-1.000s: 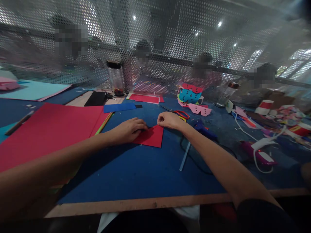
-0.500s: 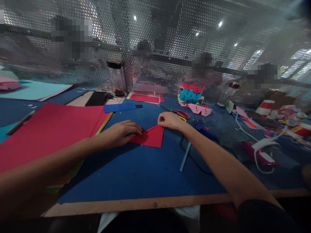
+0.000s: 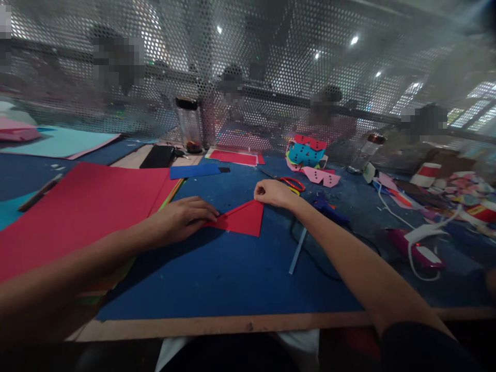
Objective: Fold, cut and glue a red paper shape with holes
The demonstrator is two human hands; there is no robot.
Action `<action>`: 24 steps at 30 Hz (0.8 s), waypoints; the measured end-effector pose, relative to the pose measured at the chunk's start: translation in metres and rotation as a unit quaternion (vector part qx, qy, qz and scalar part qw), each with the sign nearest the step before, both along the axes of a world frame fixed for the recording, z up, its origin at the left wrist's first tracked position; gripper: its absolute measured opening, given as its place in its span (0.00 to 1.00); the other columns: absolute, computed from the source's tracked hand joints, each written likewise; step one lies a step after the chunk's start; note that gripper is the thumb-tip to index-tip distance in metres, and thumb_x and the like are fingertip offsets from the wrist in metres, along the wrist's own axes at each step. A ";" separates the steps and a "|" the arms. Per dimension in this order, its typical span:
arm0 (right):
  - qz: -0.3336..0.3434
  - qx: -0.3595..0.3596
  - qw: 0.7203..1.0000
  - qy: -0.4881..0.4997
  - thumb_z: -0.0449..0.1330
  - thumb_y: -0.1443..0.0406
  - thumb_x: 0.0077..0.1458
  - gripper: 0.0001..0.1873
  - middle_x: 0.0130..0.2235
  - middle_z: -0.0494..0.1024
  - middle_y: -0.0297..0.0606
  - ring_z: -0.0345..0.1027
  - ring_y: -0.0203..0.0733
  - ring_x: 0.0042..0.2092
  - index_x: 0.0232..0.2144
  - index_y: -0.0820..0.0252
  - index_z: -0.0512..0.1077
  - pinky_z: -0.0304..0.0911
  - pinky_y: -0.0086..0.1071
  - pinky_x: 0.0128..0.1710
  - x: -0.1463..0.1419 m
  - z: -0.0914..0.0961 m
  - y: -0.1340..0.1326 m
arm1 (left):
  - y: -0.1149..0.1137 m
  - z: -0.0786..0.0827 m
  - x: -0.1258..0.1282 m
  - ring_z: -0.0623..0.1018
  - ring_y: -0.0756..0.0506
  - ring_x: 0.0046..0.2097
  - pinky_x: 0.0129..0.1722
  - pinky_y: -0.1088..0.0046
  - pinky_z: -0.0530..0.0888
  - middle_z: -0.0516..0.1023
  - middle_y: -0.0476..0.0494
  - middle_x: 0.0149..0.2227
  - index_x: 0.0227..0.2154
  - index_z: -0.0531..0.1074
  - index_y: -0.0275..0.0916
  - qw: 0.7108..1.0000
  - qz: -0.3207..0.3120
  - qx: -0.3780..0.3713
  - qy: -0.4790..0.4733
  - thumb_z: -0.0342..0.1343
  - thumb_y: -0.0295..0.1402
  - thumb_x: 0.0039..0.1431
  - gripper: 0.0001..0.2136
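A folded piece of red paper [image 3: 244, 219] lies on the blue tabletop between my hands. My right hand [image 3: 273, 194] pinches its upper right corner between thumb and fingers. At the narrow left end, my left hand [image 3: 186, 219] presses the paper with its fingers held together, hiding that tip. Just beyond my right hand are scissors [image 3: 292, 183] with red handles, partly covered by the hand. A blue glue gun [image 3: 327, 209] lies to the right of my right wrist, and a clear glue stick [image 3: 298, 253] lies nearer me.
Large red sheets [image 3: 85, 212] are stacked at left, with a dark pen-like tool [image 3: 41, 192] on their far side. Cut paper masks [image 3: 308, 152], a jar [image 3: 188, 126] and a black phone [image 3: 157, 156] stand or lie along the mesh screen. A purple device [image 3: 416, 249] with white cable is at right.
My left hand has slid left along the red paper's edge, uncovering more of the paper. The right hand keeps its pinch on the corner. The view has shifted slightly.
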State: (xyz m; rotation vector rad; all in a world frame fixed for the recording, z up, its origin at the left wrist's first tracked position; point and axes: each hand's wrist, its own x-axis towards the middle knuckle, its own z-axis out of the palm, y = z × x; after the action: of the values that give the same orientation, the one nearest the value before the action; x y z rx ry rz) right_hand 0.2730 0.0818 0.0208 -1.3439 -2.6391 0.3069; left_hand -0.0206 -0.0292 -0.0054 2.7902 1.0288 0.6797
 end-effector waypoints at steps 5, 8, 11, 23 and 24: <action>0.002 0.000 1.000 0.002 0.60 0.67 0.53 0.06 0.37 0.82 0.38 0.73 0.39 0.36 0.32 0.59 0.78 0.59 0.27 0.32 0.000 0.000 0.000 | -0.006 0.000 -0.003 0.78 0.44 0.51 0.51 0.64 0.75 0.82 0.46 0.50 0.44 0.80 0.46 1.000 0.008 0.001 0.005 0.50 0.31 0.69 0.12; 0.005 -0.001 1.000 0.003 0.60 0.67 0.53 0.06 0.37 0.82 0.38 0.73 0.39 0.37 0.32 0.59 0.78 0.60 0.26 0.33 0.001 0.001 0.000 | -0.009 0.000 -0.004 0.78 0.44 0.52 0.52 0.63 0.75 0.81 0.45 0.51 0.45 0.79 0.46 1.000 0.009 0.007 0.019 0.49 0.30 0.69 0.13; 0.006 -0.003 1.000 0.002 0.60 0.67 0.53 0.07 0.38 0.83 0.38 0.74 0.39 0.37 0.33 0.59 0.78 0.60 0.27 0.33 0.001 0.001 0.000 | -0.011 0.002 -0.004 0.78 0.44 0.52 0.52 0.64 0.75 0.81 0.46 0.51 0.46 0.79 0.46 0.999 0.009 0.012 0.029 0.49 0.29 0.68 0.13; 0.001 -0.021 1.000 0.002 0.59 0.70 0.52 0.10 0.40 0.82 0.39 0.74 0.39 0.38 0.35 0.60 0.78 0.60 0.26 0.34 0.001 0.005 -0.001 | -0.017 -0.002 -0.013 0.78 0.44 0.52 0.51 0.64 0.76 0.81 0.44 0.51 0.48 0.78 0.45 0.999 0.007 0.030 0.022 0.51 0.28 0.67 0.14; 0.002 -0.023 1.000 0.003 0.59 0.71 0.52 0.10 0.40 0.82 0.38 0.74 0.38 0.38 0.36 0.60 0.78 0.60 0.26 0.33 0.001 0.005 -0.001 | -0.017 -0.003 -0.013 0.78 0.44 0.52 0.51 0.64 0.76 0.81 0.44 0.51 0.48 0.78 0.45 0.999 0.008 0.030 0.023 0.51 0.28 0.67 0.14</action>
State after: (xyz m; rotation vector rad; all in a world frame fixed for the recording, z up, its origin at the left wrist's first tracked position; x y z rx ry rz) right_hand 0.2742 0.0813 0.0254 -1.3507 -2.6455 0.3728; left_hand -0.0340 -0.0462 -0.0084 2.8648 1.0566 0.6615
